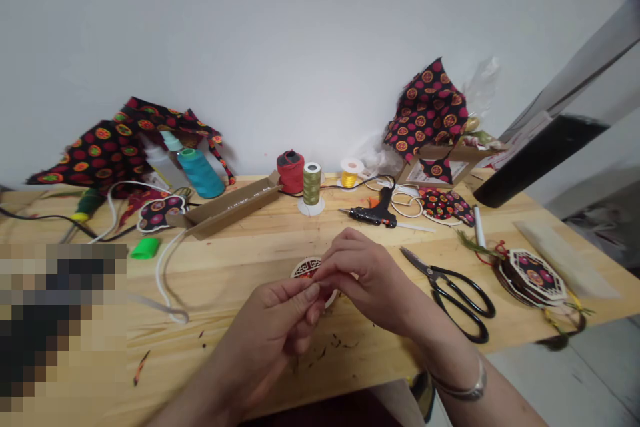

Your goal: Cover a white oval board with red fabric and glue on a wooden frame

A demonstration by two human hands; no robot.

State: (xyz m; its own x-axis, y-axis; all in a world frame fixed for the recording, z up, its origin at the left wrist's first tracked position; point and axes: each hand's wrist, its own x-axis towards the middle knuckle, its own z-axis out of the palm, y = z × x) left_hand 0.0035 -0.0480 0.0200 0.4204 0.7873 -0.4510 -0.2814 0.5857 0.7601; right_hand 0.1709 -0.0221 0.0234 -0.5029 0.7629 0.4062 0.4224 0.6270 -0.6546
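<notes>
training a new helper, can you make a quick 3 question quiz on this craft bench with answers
1. Which wears the silver bangle, the left hand or the right hand?
2. True or false: the black-handled scissors lie to the left of the round red-and-white fretwork disc.
3. Which spool stands on a white round base? A) teal spool B) red spool C) olive-green spool

Key: 1) right hand; 2) false, they lie to its right; 3) C
</notes>
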